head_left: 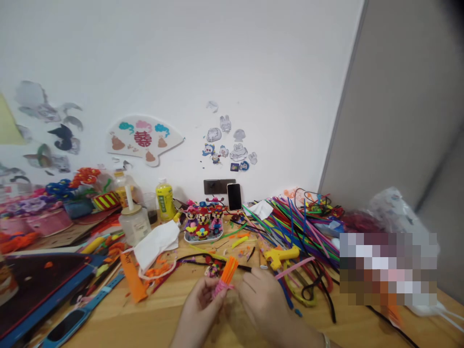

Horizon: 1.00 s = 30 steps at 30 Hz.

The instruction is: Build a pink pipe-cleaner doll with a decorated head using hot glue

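Orange-and-pink bundle [228, 273] between both hands [203, 303] [264, 298]

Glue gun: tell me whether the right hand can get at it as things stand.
Probably yes: the glue gun lies just beyond the right hand, and nothing bulky stands between, though a pink strip stretches near it.

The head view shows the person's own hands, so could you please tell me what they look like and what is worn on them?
The left hand and right hand are both bare, without gloves. A thin, pale band circles the right wrist. No sleeve shows on either arm.
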{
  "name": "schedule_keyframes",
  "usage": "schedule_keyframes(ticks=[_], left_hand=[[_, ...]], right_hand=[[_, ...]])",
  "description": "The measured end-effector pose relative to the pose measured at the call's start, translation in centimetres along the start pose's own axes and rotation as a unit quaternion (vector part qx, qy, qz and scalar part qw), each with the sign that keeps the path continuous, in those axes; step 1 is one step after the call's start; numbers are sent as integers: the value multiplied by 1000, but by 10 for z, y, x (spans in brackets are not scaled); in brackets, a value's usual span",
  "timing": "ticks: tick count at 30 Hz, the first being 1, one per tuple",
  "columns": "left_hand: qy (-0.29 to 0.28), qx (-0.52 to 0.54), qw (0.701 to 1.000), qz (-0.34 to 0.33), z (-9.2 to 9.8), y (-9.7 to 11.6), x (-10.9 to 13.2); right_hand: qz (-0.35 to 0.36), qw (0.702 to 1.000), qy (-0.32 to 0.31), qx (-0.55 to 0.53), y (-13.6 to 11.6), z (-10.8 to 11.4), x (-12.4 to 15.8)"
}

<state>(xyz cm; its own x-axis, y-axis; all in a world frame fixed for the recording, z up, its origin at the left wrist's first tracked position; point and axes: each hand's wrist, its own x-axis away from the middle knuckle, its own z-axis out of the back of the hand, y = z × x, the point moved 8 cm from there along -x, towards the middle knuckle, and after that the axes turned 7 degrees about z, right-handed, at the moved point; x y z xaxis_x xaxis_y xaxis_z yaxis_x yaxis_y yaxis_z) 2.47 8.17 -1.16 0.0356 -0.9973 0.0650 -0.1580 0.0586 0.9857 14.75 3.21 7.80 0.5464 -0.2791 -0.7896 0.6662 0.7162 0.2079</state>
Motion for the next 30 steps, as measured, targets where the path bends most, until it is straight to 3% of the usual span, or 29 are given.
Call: schedule_keyframes(ticks=[8,15,22,30], left_hand=[[-3,-2,1000,-6,-4,3,4],[-2,-45,998,-53,-6,17,12],[-11,-50,996,-76,-6,22,12],[-13,-81,993,-87,-8,21,15]], right_hand=[[-11,1000,-2,-7,-2,-1,0],[-31,999,-1,-23,-3,-6,4],[-84,993,17,-84,2,-3,7],[-73,995,43,-61,1,0,6]])
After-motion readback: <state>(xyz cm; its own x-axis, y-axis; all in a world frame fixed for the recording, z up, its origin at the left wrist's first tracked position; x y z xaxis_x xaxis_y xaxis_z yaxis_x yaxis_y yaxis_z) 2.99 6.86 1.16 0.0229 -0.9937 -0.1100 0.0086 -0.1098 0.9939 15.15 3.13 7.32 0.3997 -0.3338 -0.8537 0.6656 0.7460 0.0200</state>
